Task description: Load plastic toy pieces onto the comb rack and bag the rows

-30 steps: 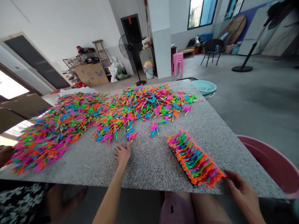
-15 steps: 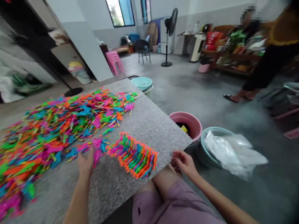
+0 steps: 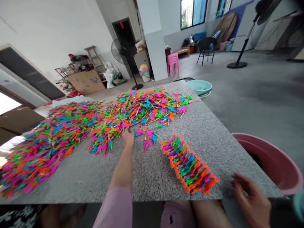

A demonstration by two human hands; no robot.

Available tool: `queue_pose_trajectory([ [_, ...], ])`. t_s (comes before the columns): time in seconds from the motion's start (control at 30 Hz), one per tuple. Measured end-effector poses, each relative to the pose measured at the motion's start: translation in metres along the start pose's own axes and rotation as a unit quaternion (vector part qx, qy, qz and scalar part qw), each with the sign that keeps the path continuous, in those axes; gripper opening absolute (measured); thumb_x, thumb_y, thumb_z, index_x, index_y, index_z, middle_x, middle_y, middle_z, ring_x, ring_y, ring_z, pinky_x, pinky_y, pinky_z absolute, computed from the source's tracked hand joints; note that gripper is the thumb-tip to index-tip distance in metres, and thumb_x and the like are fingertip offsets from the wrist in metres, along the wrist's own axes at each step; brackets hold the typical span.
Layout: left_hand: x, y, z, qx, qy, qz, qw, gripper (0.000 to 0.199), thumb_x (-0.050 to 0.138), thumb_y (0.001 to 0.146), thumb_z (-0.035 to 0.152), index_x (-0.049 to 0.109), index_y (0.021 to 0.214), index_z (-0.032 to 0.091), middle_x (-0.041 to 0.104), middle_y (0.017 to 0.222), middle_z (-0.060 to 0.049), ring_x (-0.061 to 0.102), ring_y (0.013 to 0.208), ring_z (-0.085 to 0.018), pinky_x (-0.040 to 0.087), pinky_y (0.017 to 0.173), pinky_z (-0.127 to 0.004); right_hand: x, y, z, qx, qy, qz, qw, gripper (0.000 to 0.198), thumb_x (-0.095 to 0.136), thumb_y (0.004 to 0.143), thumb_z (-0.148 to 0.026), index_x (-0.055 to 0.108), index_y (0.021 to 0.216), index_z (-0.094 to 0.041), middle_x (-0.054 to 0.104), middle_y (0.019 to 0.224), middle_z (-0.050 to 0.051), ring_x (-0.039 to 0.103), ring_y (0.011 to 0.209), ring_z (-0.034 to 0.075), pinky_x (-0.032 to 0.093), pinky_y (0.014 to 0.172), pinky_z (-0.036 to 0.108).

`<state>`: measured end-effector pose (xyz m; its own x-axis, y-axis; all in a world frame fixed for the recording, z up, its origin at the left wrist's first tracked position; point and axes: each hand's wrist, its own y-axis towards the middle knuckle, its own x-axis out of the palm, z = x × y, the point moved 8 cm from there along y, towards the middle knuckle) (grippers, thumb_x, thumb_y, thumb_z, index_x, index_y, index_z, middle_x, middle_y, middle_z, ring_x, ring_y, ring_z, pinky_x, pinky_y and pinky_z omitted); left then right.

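Observation:
My left hand [image 3: 128, 138] reaches to the near edge of a big heap of small plastic pieces [image 3: 142, 106] in pink, green, orange and blue. Its fingers are spread, their tips partly lost among the pieces. Just right of it lies a loose little cluster of pieces [image 3: 148, 137]. A neat row of similar pieces [image 3: 190, 164], packed side by side with orange ends along both edges, rests on the speckled grey table [image 3: 147, 177]. Beyond the row's near right end, my right hand [image 3: 253, 198] hovers at the table edge, fingers loosely curled and apart, nothing visible in them.
A second heap [image 3: 59, 136] spreads along the table's left side. A pink tub [image 3: 280, 164] stands off the right edge; a turquoise basin [image 3: 200, 86] is past the far corner. At lower left, a person's patterned clothing [image 3: 19, 217] shows below the table edge.
The view has swung left. My left hand has moved from the small cluster to the heap's edge, left of it. My right hand remains near the table's right edge.

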<state>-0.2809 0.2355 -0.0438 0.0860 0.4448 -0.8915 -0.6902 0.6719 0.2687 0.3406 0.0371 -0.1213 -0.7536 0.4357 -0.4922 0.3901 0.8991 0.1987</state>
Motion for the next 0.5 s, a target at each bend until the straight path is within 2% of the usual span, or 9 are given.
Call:
queue_pose_trajectory([
  [0.07, 0.009, 0.015, 0.011, 0.028, 0.001, -0.039, 0.999, 0.035, 0.060, 0.094, 0.035, 0.057, 0.123, 0.016, 0.059, 0.123, -0.010, 0.061, 0.105, -0.023, 0.054, 0.088, -0.044, 0.027, 0.003, -0.011, -0.017, -0.013, -0.031, 0.999, 0.041, 0.052, 0.084, -0.051, 0.064, 0.105, -0.017, 0.073, 0.092, 0.009, 0.070, 0.073, 0.022, 0.055, 0.065, 0.031],
  [0.13, 0.018, 0.023, 0.016, 0.040, 0.004, -0.069, 0.997, 0.034, 0.060, 0.094, 0.035, 0.057, 0.123, 0.017, 0.059, 0.123, -0.010, 0.062, 0.105, -0.023, 0.054, 0.088, -0.043, 0.042, 0.003, -0.017, -0.037, -0.047, -0.035, 0.998, 0.040, 0.049, 0.084, -0.050, 0.065, 0.104, -0.018, 0.073, 0.092, 0.008, 0.069, 0.073, 0.022, 0.054, 0.064, 0.031],
  [0.33, 0.037, 0.030, 0.014, 0.018, 0.016, -0.091, 0.996, 0.035, 0.060, 0.094, 0.035, 0.057, 0.123, 0.017, 0.059, 0.123, -0.010, 0.062, 0.104, -0.023, 0.054, 0.087, -0.043, 0.048, -0.004, -0.016, -0.084, -0.107, -0.037, 0.990, 0.039, 0.049, 0.082, -0.050, 0.066, 0.102, -0.022, 0.073, 0.096, 0.006, 0.070, 0.078, 0.024, 0.054, 0.063, 0.031],
  [0.5, 0.056, 0.048, 0.045, 0.019, 0.018, -0.099, 0.995, 0.036, 0.060, 0.094, 0.035, 0.056, 0.124, 0.016, 0.059, 0.123, -0.010, 0.062, 0.104, -0.023, 0.054, 0.087, -0.044, 0.060, -0.005, -0.010, -0.144, -0.110, -0.103, 0.978, 0.040, 0.063, 0.074, -0.049, 0.068, 0.104, -0.023, 0.073, 0.102, 0.007, 0.071, 0.088, 0.027, 0.057, 0.070, 0.034],
])
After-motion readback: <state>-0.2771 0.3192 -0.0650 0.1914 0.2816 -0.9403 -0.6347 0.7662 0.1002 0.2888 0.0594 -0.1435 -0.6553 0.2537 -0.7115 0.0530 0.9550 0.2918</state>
